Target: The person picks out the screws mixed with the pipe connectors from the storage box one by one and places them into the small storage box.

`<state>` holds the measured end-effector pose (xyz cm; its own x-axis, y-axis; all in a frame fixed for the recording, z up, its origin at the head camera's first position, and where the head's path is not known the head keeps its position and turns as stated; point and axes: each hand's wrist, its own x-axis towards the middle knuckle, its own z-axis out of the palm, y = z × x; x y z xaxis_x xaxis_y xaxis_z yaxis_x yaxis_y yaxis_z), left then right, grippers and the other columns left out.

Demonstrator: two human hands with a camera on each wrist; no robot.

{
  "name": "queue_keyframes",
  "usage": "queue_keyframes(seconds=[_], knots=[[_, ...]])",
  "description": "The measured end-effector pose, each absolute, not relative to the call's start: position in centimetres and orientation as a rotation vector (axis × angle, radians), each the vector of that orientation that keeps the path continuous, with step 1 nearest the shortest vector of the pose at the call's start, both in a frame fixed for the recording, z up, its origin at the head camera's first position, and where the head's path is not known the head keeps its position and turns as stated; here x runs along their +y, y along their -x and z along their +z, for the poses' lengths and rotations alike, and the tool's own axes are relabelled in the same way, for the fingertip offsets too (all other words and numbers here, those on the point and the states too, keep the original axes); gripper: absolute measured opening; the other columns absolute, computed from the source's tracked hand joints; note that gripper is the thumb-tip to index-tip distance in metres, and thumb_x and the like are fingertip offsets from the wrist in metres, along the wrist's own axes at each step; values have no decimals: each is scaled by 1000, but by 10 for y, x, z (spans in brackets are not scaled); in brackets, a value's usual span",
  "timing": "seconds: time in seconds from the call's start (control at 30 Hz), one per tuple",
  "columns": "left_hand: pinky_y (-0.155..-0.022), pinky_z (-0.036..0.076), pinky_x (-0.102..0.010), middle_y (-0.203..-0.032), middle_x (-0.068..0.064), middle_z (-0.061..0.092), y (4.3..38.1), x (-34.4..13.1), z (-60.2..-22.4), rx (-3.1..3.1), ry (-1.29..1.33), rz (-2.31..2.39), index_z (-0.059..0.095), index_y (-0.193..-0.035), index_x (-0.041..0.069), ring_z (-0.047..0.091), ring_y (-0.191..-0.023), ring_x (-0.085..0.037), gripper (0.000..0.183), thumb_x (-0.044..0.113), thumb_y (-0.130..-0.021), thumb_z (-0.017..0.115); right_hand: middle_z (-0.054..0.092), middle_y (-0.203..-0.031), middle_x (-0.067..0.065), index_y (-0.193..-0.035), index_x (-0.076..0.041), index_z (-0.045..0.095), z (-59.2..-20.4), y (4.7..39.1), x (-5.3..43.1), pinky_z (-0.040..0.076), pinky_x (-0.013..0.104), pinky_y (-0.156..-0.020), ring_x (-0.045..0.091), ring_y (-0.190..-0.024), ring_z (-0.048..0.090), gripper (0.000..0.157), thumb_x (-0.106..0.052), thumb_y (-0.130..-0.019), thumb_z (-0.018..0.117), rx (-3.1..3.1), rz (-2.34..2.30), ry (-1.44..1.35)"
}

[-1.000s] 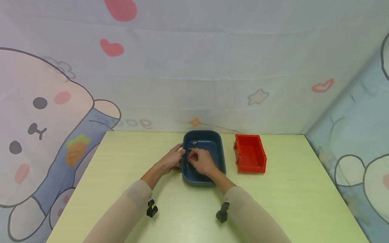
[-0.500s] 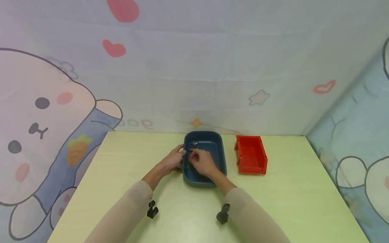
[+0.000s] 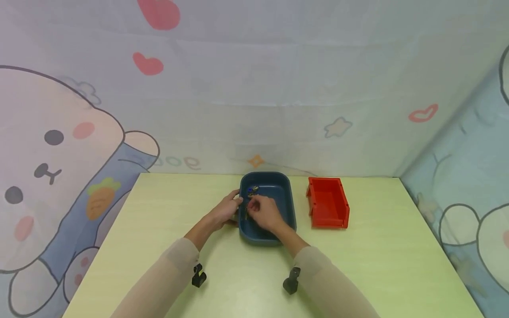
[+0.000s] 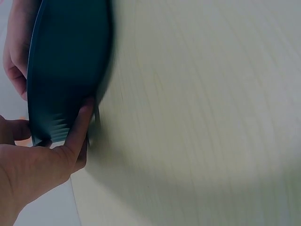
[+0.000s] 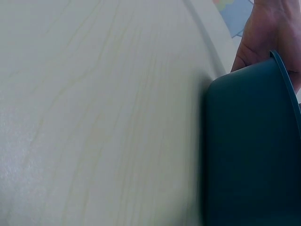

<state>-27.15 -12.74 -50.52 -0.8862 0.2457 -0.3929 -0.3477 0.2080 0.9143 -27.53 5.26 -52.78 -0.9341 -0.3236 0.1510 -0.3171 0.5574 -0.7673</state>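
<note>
My left hand (image 3: 226,208) grips the left wall of a dark blue tub (image 3: 285,207). In the left wrist view that hand (image 4: 42,162) has its thumb at the rim and its fingers along the outside. My right hand (image 3: 264,212) reaches inside the tub with bent fingers, thumb and forefinger together near the left wall. A thin brass-coloured piece (image 3: 246,215) sticks out below those fingertips and seems pinched by them; its exact kind is too small to tell. Just beyond lie several small brass and blue pieces (image 3: 252,190), partly hidden by the right hand.
A red plastic bin (image 3: 328,203) stands on the table right of the tub. The pale wooden table (image 3: 381,265) ends at a patterned cloth (image 3: 278,88) behind. A black wrist-worn device hangs under each sleeve.
The view shifts slightly with the head. Both hands hold nearly the same place, with only slight movement of the right fingers around the thin piece.
</note>
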Motion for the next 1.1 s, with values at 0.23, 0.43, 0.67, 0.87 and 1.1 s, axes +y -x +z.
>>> queue_keyframes(seconds=[0.23, 0.43, 0.67, 0.87, 1.1], knots=[[-80, 59, -48, -147, -23, 55, 269, -128, -502, 2033, 91, 1726, 25, -168, 18, 59, -131, -40, 54, 25, -116, 36, 68, -79, 0, -92, -5, 74, -529, 275, 53, 52, 27, -71, 11, -73, 61, 5, -4, -90, 78, 2767, -1383, 583], [-81, 59, -49, -148, -24, 54, 268, -127, -504, 2018, 102, 1733, 25, -168, 17, 59, -131, -41, 55, 25, -115, 37, 67, -79, 0, -92, -5, 74, -531, 274, 53, 52, 28, -70, 11, -73, 61, 6, -4, -89, 79, 2754, -1390, 562], [-81, 60, -51, -146, -25, 54, 267, -126, -504, 2043, 98, 1731, 26, -168, 16, 62, -126, -39, 54, 25, -115, 37, 67, -79, -1, -91, -6, 74, -531, 274, 53, 52, 27, -70, 11, -73, 61, 6, -4, -89, 78, 2750, -1389, 549], [-81, 60, -49, -151, -25, 50, 267, -126, -501, 2056, 94, 1728, 25, -169, 16, 60, -128, -39, 55, 25, -116, 36, 68, -79, 0, -92, -5, 74, -529, 276, 52, 52, 27, -70, 11, -74, 62, 5, -4, -90, 78, 2745, -1396, 554], [-82, 59, -51, -154, -26, 45, 267, -124, -503, 2047, 99, 1737, 26, -169, 17, 58, -130, -40, 55, 24, -116, 37, 67, -78, -1, -91, -6, 73, -530, 276, 53, 52, 27, -69, 11, -73, 61, 5, -4, -90, 78, 2763, -1393, 562]])
